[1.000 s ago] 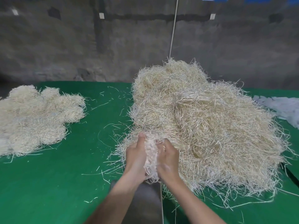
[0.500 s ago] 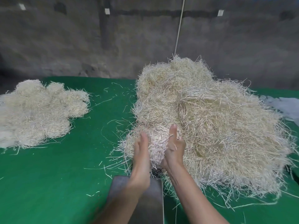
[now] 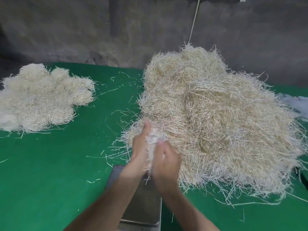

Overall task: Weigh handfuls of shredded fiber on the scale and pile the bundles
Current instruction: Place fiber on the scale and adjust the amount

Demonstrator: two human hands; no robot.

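Observation:
A handful of pale shredded fiber point(image 3: 154, 142) is pressed between my two hands at the near edge of the big loose heap point(image 3: 216, 117). My left hand point(image 3: 140, 152) holds it from the left and my right hand point(image 3: 166, 162) closes on it from the right; both are blurred by motion. Just below the hands lies the grey metal scale pan point(image 3: 145, 200), with nothing on it and partly hidden by my forearms. A flatter pile of pale bundles point(image 3: 41, 99) lies at the far left of the green table.
The table has a green cloth top point(image 3: 50, 172) scattered with loose strands. A grey wall runs behind it, with a thin white cord point(image 3: 194, 19) hanging down. A whitish material point(image 3: 295, 104) lies at the right edge.
My hands were spread wider around the clump half a second ago; now they have come together on it and drawn nearer, over the scale pan's far end. The camera dipped slightly.

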